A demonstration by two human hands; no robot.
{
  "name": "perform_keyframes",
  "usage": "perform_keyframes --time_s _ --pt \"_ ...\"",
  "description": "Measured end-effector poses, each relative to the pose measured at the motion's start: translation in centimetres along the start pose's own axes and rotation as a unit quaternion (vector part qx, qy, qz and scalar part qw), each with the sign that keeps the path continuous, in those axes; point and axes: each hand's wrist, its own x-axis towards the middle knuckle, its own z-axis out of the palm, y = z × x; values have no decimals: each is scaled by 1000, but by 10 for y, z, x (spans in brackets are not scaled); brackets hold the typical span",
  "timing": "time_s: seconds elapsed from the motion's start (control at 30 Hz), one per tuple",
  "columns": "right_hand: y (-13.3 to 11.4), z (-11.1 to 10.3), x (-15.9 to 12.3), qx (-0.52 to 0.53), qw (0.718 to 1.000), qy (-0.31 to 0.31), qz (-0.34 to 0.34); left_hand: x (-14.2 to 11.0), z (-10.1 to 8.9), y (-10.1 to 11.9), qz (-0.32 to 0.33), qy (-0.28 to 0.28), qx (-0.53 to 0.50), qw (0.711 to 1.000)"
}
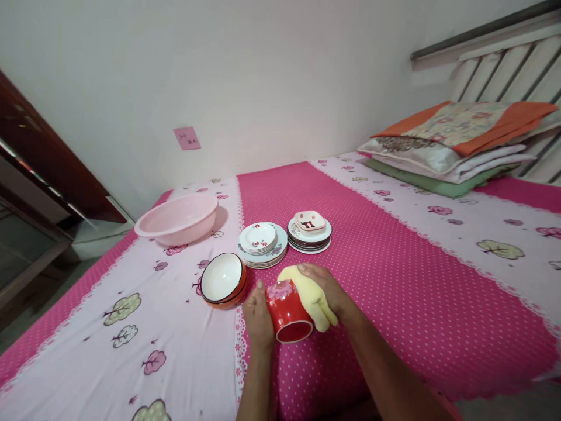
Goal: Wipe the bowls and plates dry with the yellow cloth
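My left hand (258,316) grips a red cup (287,313) with a pink flower on its side. The cup is tipped so that its white-ringed base faces me; its mouth is hidden. In my right hand (326,286) is a soft yellow cloth (307,295), bunched up and touching the cup's right side. Just left of the cup sit nested orange bowls (223,279), white inside with dark rims. Beyond my hands are a stack of flower-patterned plates (259,240) and a second stack of dark-rimmed plates (309,238) topped by a small square dish (310,221).
A pink basin (177,219) stands at the back left of the bed (385,280), which has a pink and white sheet. Folded bedding (460,137) is piled at the far right by the bed rails. A pink note (187,138) hangs on the wall behind.
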Motion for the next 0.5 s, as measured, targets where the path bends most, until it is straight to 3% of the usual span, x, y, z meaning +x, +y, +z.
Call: perform_keyframes --time_s 0.13,0.23,0.3,0.4,0.5 --pt "-26 15 -11 -80 995 -21 -47 -4 1 0 60 41 45 996" --pt "-43 35 -23 -250 955 -30 -157 -6 2 -1 76 46 47 995" --pt "-47 44 -27 -297 935 -37 -192 -7 2 -2 70 42 33 996" --pt "-47 41 -24 -264 945 -44 -189 -6 2 -2 42 53 0 998" --pt "-42 24 -15 -104 986 -31 -127 -6 4 -1 -9 76 -52 996"
